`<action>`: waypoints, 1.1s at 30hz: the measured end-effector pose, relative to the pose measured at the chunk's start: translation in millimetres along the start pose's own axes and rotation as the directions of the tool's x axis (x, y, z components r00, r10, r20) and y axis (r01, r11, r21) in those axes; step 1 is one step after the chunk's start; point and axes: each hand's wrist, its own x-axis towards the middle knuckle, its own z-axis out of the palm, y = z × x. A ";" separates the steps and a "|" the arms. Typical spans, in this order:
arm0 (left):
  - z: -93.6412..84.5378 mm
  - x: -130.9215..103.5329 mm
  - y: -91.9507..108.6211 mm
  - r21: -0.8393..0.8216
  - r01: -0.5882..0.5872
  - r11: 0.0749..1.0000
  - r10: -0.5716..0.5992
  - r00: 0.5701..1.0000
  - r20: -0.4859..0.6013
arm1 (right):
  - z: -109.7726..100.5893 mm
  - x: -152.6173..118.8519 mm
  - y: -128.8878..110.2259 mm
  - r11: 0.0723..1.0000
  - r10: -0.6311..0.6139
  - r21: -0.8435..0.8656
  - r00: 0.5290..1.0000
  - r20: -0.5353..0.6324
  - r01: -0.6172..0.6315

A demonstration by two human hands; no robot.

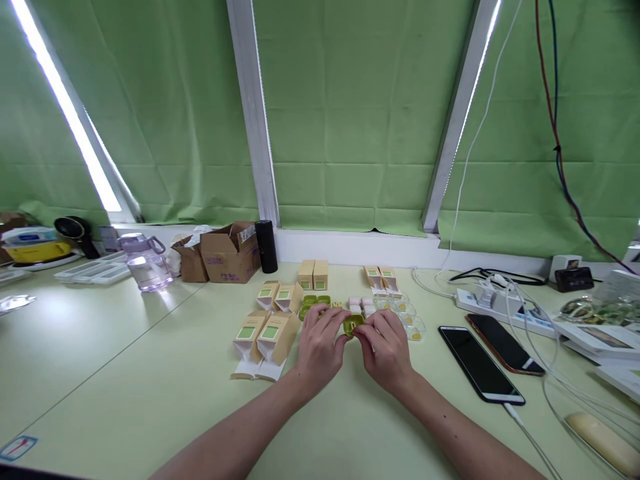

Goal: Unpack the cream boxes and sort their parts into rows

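Note:
A small green square container (pixel 353 325) is held up between my two hands, its hollow side facing me. The fingers of my left hand (pixel 323 337) pinch its left edge, and those of my right hand (pixel 387 343) grip its right edge. Just behind my left hand lie more green containers (pixel 317 300), partly hidden by my fingers. Small pale pink blocks (pixel 361 302) and clear plastic pieces with yellow spots (pixel 414 327) sit behind my right hand. Open kraft-paper boxes (pixel 273 333) with green labels lie left of my left hand.
More paper boxes (pixel 313 275) stand farther back. Two phones (pixel 481 363) lie at right, near a power strip (pixel 510 310) and loose white cables. A cardboard box (pixel 230 253), a black bottle (pixel 266 247) and a purple-tinted water jug (pixel 146 263) stand at back left.

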 end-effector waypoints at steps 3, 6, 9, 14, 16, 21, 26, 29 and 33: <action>0.3 -0.5 0.2 0.003 0.004 1.000 -0.004 1.000 0.003 | 0.0 -0.3 0.0 1.000 0.008 -0.002 1.000 0.005 -0.008; 0.5 -0.4 0.6 0.007 0.005 1.000 -0.005 1.000 0.005 | 0.3 -1.0 0.5 1.000 0.013 -0.005 1.000 0.006 -0.013; 1.9 -0.5 -2.2 0.012 0.018 1.000 -0.018 1.000 0.007 | -0.2 -0.5 -1.3 1.000 -0.004 -0.001 1.000 -0.006 0.004; 3.9 1.3 -13.9 0.006 0.108 0.994 -0.107 0.994 -0.023 | -3.8 3.4 -9.5 0.999 -0.032 0.020 0.999 -0.026 0.032; 2.1 4.1 -17.5 -0.016 0.161 0.987 -0.161 0.986 -0.045 | -5.2 4.1 -10.4 0.999 -0.033 0.033 0.999 -0.026 0.034; -7.0 14.7 -21.3 -0.104 0.309 0.945 -0.321 0.937 -0.139 | -2.4 1.7 -1.7 0.998 0.015 0.060 1.000 0.015 -0.016; -11.3 19.6 -23.1 -0.190 0.439 0.878 -0.470 0.867 -0.168 | 13.1 2.1 8.0 0.993 0.106 0.031 0.986 0.125 -0.111; -10.1 19.3 -23.4 -0.255 0.482 0.838 -0.528 0.833 -0.165 | 27.2 5.0 11.5 0.992 0.127 -0.028 0.972 0.198 -0.124; -7.4 18.8 -24.5 -0.336 0.523 0.783 -0.595 0.788 -0.159 | 49.2 7.4 14.4 0.985 0.161 -0.108 0.952 0.262 -0.137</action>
